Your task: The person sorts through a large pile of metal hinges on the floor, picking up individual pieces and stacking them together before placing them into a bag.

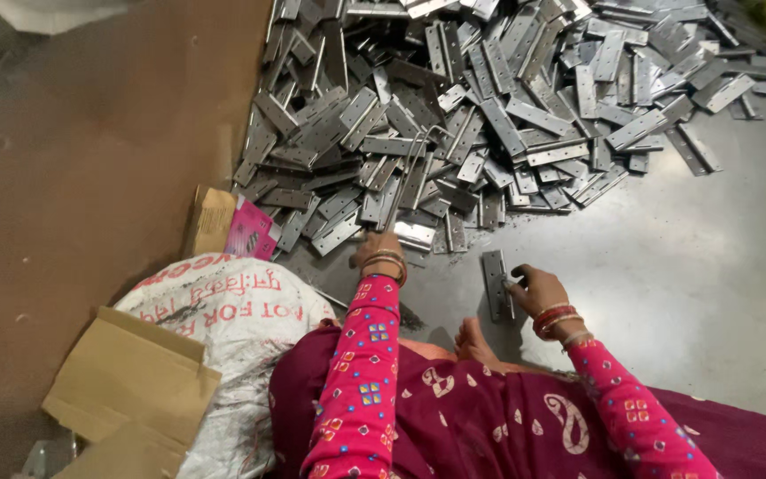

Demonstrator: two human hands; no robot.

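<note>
Left hand reaches to 12 o'clock, fingers closed around a wire hook that runs up into the hinge pile — the pile spreads over the grey floor from 11 to 2 o'clock. Right hand lies at 3 o'clock of the left, fingers curled, tips pressing a single hinge flat on the floor, just below the pile. At 9 o'clock — a white sack, cardboard, a pink box.

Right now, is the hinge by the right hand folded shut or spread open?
Spread open: the hinge lies flat on the floor, both leaves showing, right hand touching it.
</note>
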